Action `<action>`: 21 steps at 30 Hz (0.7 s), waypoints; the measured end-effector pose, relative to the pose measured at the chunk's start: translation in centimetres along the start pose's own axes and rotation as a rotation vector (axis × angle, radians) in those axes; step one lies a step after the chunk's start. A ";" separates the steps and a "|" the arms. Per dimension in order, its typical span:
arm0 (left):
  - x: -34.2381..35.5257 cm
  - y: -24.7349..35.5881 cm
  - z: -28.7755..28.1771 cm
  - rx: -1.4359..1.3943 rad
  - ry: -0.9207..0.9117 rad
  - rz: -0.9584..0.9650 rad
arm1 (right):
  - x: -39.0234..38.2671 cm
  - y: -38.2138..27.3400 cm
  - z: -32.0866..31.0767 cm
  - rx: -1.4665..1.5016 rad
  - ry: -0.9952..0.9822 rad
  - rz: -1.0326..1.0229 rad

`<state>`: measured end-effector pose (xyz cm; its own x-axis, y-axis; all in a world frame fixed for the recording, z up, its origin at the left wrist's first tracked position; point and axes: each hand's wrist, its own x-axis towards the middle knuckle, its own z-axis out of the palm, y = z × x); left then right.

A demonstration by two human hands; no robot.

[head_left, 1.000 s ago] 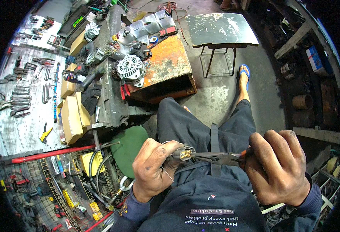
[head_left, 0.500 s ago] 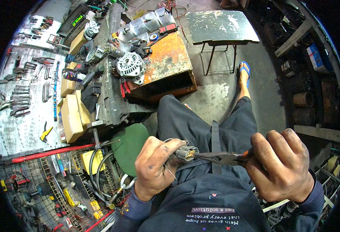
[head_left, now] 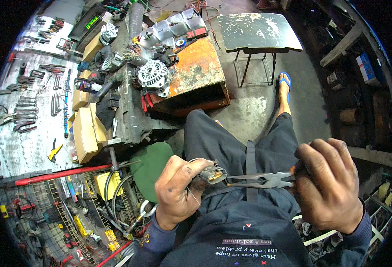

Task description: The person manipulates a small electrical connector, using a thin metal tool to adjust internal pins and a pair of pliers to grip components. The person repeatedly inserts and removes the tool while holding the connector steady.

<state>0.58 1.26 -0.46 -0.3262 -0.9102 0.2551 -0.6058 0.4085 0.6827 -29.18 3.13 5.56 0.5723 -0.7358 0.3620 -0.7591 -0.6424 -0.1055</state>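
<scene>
My left hand [head_left: 176, 189] is closed on a small grey connector [head_left: 215, 174] with brassy metal inside and a thin pale wire hanging over the fingers. In my right hand [head_left: 327, 187] are long-nose pliers [head_left: 271, 180] with orange grips, their jaws parted and pointing left. The jaw tips lie just to the right of the connector. My lap in dark trousers [head_left: 213, 138] and a dark apron with printing [head_left: 249, 236] are beneath both hands.
An orange, worn cabinet [head_left: 196, 66] bears an alternator housing [head_left: 153, 75]. Left are cardboard boxes [head_left: 87, 138], a white tool board [head_left: 35, 133], a green seat [head_left: 153, 162] and a red pipe [head_left: 58, 175]. A scuffed table [head_left: 258, 31] stands ahead; dark shelving [head_left: 356, 115] is at right.
The pliers have drawn slightly away from the connector and their jaws have spread. My right hand has shifted up and right, and the connector has tilted a little in my left hand.
</scene>
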 end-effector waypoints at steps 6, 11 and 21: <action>-0.3 -2.0 1.6 -0.549 0.078 -0.223 | -5.3 1.4 6.9 0.650 0.399 1.041; -0.7 -5.3 2.3 -0.866 -0.128 -0.556 | -8.7 1.6 16.7 1.276 -0.224 1.225; -0.3 -10.0 8.0 -0.896 0.015 -0.693 | 9.2 7.3 36.1 0.433 0.167 0.581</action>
<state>0.90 -2.04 -12.83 -0.1098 -0.9245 -0.3651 0.0870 -0.3749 0.9230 -18.28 -16.04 -25.30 0.0343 -0.9625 0.2689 -0.7149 -0.2117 -0.6664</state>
